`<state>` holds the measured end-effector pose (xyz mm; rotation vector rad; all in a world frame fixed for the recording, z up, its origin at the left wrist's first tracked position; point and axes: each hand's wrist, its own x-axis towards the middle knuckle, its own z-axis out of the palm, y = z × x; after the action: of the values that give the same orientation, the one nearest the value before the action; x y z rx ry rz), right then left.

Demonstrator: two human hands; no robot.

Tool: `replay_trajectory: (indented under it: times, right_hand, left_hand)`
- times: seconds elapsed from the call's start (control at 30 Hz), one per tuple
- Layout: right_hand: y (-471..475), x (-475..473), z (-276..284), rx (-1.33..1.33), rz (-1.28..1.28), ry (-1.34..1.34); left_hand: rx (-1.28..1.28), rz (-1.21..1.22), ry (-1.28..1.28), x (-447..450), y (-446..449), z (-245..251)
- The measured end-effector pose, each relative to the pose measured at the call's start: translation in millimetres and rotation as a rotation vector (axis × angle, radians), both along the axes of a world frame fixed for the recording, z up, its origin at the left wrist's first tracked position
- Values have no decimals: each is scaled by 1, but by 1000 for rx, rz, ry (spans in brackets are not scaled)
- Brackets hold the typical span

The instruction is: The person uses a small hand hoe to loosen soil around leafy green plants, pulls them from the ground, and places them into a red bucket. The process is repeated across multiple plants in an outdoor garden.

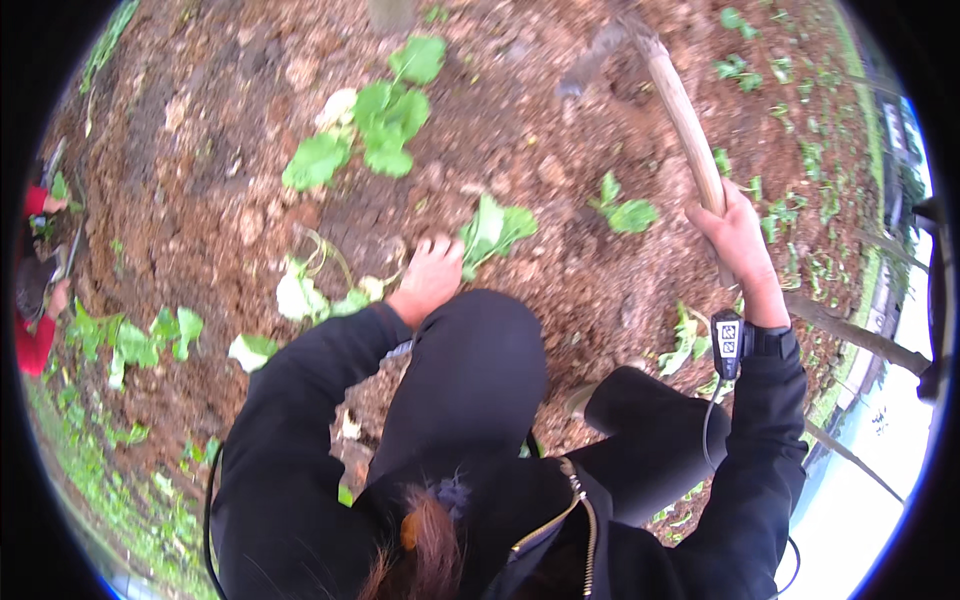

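Observation:
In the head view, my right hand grips the wooden handle of a small hoe. Its blurred metal head is raised at the upper right, away from my left hand. Low over the soil, my left hand has its fingertips at the base of a leafy green seedling; whether they pinch its stem is hidden. Wilted pale-green leaves lie left of that hand. A small seedling grows between the hoe handle and my left hand.
Larger leafy plants stand farther up in the brown, clumpy soil. At the far left is another person in red sleeves, near more leafy plants. Rows of seedlings run along the right. My bent knee is close below my left hand.

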<state>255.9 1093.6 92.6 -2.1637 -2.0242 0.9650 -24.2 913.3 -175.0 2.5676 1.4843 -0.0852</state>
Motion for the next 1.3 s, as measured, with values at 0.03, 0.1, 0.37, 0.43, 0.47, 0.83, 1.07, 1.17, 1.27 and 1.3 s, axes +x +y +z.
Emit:
replay_trajectory:
  times: [0.03,0.1,0.37,0.43,0.47,0.83,1.07,1.17,1.27,1.3]
  right_hand:
    - [4,9,17,85,30,-59]
    - [5,27,54,187,29,-162]
    - [-10,85,167,306,-199,-349]
    - [-22,101,179,384,-203,-461]
    - [-28,109,183,388,-199,-487]
    - [-31,179,120,270,-303,-325]
    - [52,175,12,81,-290,92]
    - [82,162,-25,-61,-366,470]
    - [111,140,-58,-216,-293,938]
    - [120,133,-68,-272,-285,1078]
  left_hand:
    - [14,19,-65,2,2,-3]
    - [3,48,-217,-2,7,-3]
    - [-158,274,-452,-79,57,66]
    - [-364,393,-635,-94,81,88]
    - [-404,374,-811,-99,94,98]
    - [-1238,378,-2180,-67,173,141]
    - [-1243,368,-2165,-25,220,141]
    - [-1249,389,-2168,7,241,137]
    - [-1237,400,-2236,57,260,126]
    - [-1211,435,-2252,76,264,120]
